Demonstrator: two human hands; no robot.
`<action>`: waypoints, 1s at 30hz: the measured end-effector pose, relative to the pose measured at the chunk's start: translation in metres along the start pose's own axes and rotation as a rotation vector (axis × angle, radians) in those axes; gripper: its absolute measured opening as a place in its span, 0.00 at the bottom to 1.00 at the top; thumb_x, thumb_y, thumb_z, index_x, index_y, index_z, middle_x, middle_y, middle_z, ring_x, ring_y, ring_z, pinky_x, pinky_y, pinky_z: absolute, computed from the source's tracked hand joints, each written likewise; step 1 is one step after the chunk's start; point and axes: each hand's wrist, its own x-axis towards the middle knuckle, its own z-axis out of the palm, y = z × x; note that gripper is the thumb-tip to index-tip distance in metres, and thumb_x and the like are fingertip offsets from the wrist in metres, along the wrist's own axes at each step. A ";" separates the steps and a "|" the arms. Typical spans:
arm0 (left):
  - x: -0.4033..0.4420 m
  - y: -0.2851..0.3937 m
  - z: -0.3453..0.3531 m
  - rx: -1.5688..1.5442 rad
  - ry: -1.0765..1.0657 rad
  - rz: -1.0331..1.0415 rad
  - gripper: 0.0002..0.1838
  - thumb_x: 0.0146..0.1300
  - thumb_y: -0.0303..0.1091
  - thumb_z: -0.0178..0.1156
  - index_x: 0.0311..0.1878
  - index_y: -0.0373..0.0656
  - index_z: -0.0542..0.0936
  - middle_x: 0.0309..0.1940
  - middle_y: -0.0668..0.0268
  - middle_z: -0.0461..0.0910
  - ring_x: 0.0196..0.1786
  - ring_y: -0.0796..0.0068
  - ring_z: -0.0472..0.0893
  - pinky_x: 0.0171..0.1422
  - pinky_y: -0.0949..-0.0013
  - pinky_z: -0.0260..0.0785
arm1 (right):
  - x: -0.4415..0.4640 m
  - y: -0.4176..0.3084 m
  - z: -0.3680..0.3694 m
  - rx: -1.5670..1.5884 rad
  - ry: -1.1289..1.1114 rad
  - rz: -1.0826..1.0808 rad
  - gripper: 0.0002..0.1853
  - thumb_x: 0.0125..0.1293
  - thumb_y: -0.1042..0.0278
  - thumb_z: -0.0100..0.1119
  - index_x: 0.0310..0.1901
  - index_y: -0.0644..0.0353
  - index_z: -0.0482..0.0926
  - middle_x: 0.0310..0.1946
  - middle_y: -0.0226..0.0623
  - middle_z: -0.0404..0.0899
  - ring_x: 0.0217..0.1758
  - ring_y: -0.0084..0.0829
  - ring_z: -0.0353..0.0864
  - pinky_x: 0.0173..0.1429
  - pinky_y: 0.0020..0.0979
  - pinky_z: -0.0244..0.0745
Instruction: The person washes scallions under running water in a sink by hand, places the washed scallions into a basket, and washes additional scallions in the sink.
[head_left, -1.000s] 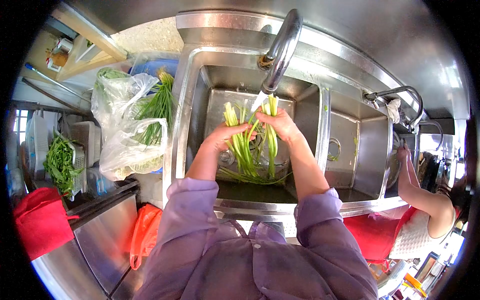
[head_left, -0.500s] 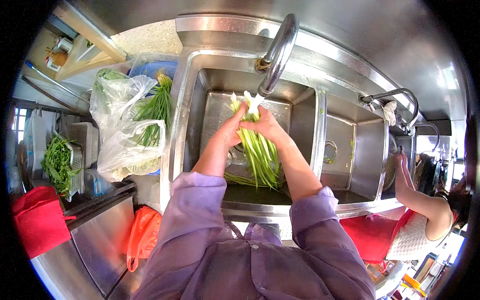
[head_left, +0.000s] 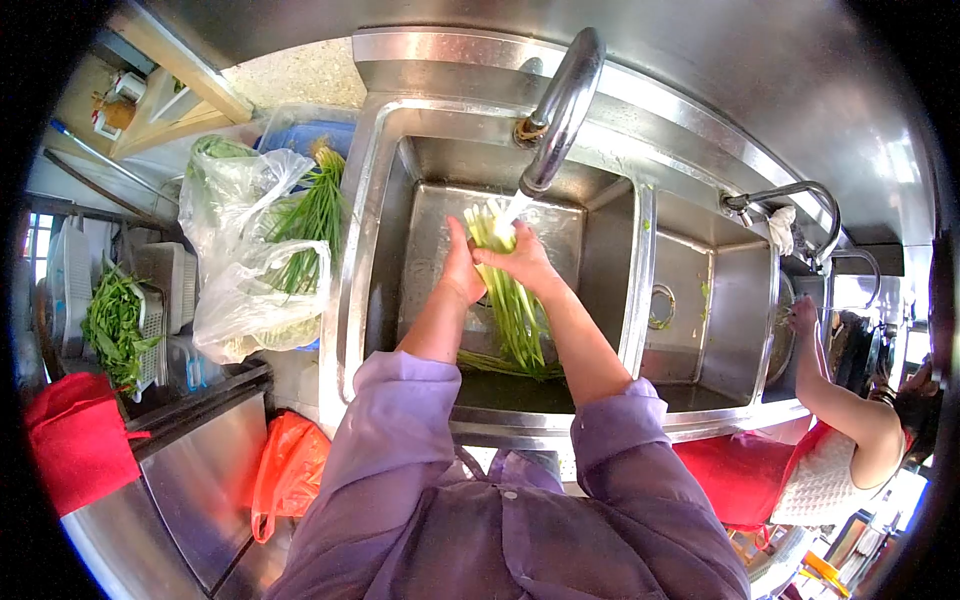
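A bunch of scallions [head_left: 515, 315], long green stalks with white ends, is held slantwise in the left sink basin [head_left: 420, 235]. Water from the curved faucet [head_left: 565, 110] runs onto the white ends. My left hand [head_left: 463, 268] cradles the bunch from its left side; the thumb sticks up, off the stalks, and the other fingers are partly hidden behind them. Wrapped round the stalks from the right is my right hand [head_left: 525, 265], its thumb lying across them. The green ends hang down towards the near side of the basin, where more green stalks [head_left: 490, 360] lie.
At left are a clear plastic bag [head_left: 250, 270] with greens, a bunch of thin green stalks [head_left: 315, 200] and a basket of leafy greens [head_left: 120, 330]. A second basin [head_left: 680, 300] adjoins on the right. Beyond it, a person in a red apron [head_left: 740, 475] works at the sink.
Both hands have moved slightly towards me and apart at the thumbs; my left thumb has lifted off the stalks. The white ends have dropped lower under the water. The other person's arm has shifted.
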 end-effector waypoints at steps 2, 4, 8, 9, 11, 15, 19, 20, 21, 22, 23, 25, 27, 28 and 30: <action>0.001 0.000 -0.002 0.008 -0.006 -0.044 0.47 0.49 0.76 0.28 0.57 0.42 0.64 0.53 0.57 0.68 0.55 0.60 0.68 0.60 0.56 0.57 | -0.005 0.002 0.004 -0.198 0.276 -0.034 0.51 0.33 0.41 0.68 0.54 0.72 0.62 0.45 0.54 0.71 0.50 0.45 0.71 0.57 0.35 0.63; 0.004 -0.004 -0.003 0.061 -0.026 0.019 0.46 0.50 0.74 0.28 0.57 0.42 0.64 0.53 0.58 0.68 0.55 0.61 0.69 0.60 0.56 0.58 | 0.003 0.014 0.010 -0.054 0.225 -0.070 0.43 0.36 0.46 0.68 0.51 0.70 0.66 0.41 0.51 0.74 0.47 0.42 0.73 0.54 0.34 0.65; 0.005 -0.011 -0.005 0.007 0.000 0.121 0.42 0.53 0.72 0.29 0.57 0.45 0.63 0.52 0.59 0.69 0.56 0.62 0.68 0.61 0.57 0.56 | -0.011 0.000 0.009 0.102 0.125 -0.103 0.27 0.42 0.58 0.66 0.42 0.65 0.72 0.34 0.44 0.78 0.40 0.34 0.77 0.46 0.31 0.69; -0.001 -0.011 -0.005 0.008 0.003 0.118 0.42 0.53 0.72 0.29 0.57 0.45 0.63 0.52 0.59 0.69 0.56 0.62 0.68 0.61 0.57 0.56 | -0.014 -0.003 0.007 0.168 0.117 -0.084 0.25 0.44 0.60 0.65 0.42 0.65 0.72 0.33 0.42 0.77 0.38 0.32 0.77 0.45 0.30 0.70; -0.018 -0.010 -0.005 -0.158 -0.116 0.194 0.38 0.58 0.66 0.35 0.60 0.45 0.59 0.53 0.59 0.68 0.57 0.64 0.66 0.63 0.60 0.53 | -0.020 -0.017 -0.004 0.443 -0.019 0.111 0.18 0.48 0.66 0.62 0.41 0.63 0.72 0.31 0.35 0.76 0.34 0.25 0.75 0.39 0.26 0.70; -0.019 -0.060 -0.041 0.681 0.006 0.438 0.31 0.62 0.45 0.48 0.64 0.43 0.52 0.53 0.63 0.68 0.55 0.71 0.66 0.60 0.65 0.55 | -0.017 -0.001 -0.007 0.574 0.114 0.023 0.15 0.50 0.69 0.60 0.40 0.63 0.72 0.31 0.30 0.75 0.33 0.21 0.72 0.39 0.25 0.69; -0.022 -0.067 -0.043 0.796 0.034 0.127 0.23 0.64 0.44 0.46 0.57 0.40 0.65 0.46 0.67 0.71 0.47 0.76 0.69 0.56 0.68 0.58 | -0.020 -0.001 -0.002 0.543 0.206 -0.051 0.16 0.50 0.69 0.59 0.42 0.64 0.71 0.32 0.31 0.74 0.34 0.22 0.71 0.40 0.25 0.68; -0.017 -0.065 -0.044 0.796 0.036 0.126 0.23 0.64 0.44 0.46 0.57 0.40 0.65 0.46 0.67 0.71 0.47 0.76 0.69 0.56 0.68 0.58 | -0.017 -0.002 0.000 0.544 0.205 -0.049 0.16 0.50 0.69 0.59 0.42 0.64 0.71 0.32 0.31 0.74 0.34 0.22 0.71 0.40 0.25 0.68; -0.009 -0.064 -0.045 0.633 0.058 0.201 0.23 0.63 0.45 0.48 0.55 0.38 0.66 0.45 0.64 0.72 0.47 0.74 0.69 0.54 0.67 0.60 | -0.014 -0.003 0.001 0.561 0.188 -0.081 0.17 0.50 0.70 0.59 0.42 0.64 0.71 0.32 0.31 0.74 0.34 0.22 0.71 0.40 0.25 0.68; -0.010 -0.055 -0.035 0.471 0.079 0.271 0.24 0.62 0.46 0.49 0.53 0.36 0.68 0.44 0.61 0.72 0.47 0.72 0.70 0.52 0.67 0.61 | -0.014 -0.008 0.002 0.579 0.175 -0.111 0.17 0.50 0.70 0.59 0.43 0.64 0.71 0.32 0.31 0.74 0.35 0.21 0.71 0.40 0.26 0.68; -0.014 -0.042 -0.027 0.495 0.141 0.196 0.27 0.61 0.46 0.50 0.56 0.33 0.64 0.47 0.61 0.70 0.50 0.71 0.69 0.55 0.67 0.60 | -0.014 -0.013 0.003 0.608 0.120 -0.142 0.18 0.50 0.68 0.59 0.43 0.65 0.71 0.33 0.33 0.75 0.35 0.21 0.71 0.41 0.25 0.68; -0.015 -0.034 -0.018 0.444 -0.001 0.318 0.29 0.61 0.45 0.51 0.58 0.34 0.61 0.50 0.61 0.69 0.52 0.70 0.68 0.56 0.67 0.59 | -0.017 -0.050 -0.005 0.570 0.108 -0.141 0.18 0.50 0.67 0.60 0.43 0.65 0.72 0.33 0.34 0.75 0.36 0.21 0.72 0.41 0.25 0.68; -0.018 -0.016 -0.009 0.496 -0.241 0.430 0.33 0.57 0.39 0.58 0.61 0.36 0.55 0.54 0.62 0.65 0.54 0.68 0.67 0.58 0.67 0.59 | -0.007 -0.061 -0.003 0.566 0.074 -0.184 0.19 0.49 0.62 0.62 0.41 0.65 0.75 0.33 0.35 0.77 0.36 0.22 0.73 0.42 0.25 0.68; -0.021 -0.005 -0.005 0.499 -0.239 0.425 0.33 0.57 0.39 0.58 0.61 0.36 0.55 0.54 0.62 0.65 0.54 0.68 0.67 0.58 0.67 0.59 | -0.007 -0.068 -0.005 0.570 0.075 -0.181 0.19 0.49 0.62 0.62 0.41 0.65 0.75 0.33 0.35 0.77 0.36 0.22 0.73 0.42 0.25 0.68; -0.024 0.012 0.002 0.389 -0.319 0.225 0.33 0.54 0.34 0.61 0.59 0.36 0.57 0.53 0.63 0.65 0.55 0.69 0.66 0.57 0.66 0.61 | -0.009 -0.087 -0.014 0.427 -0.068 -0.153 0.23 0.50 0.56 0.62 0.44 0.63 0.74 0.35 0.35 0.76 0.37 0.25 0.72 0.42 0.28 0.68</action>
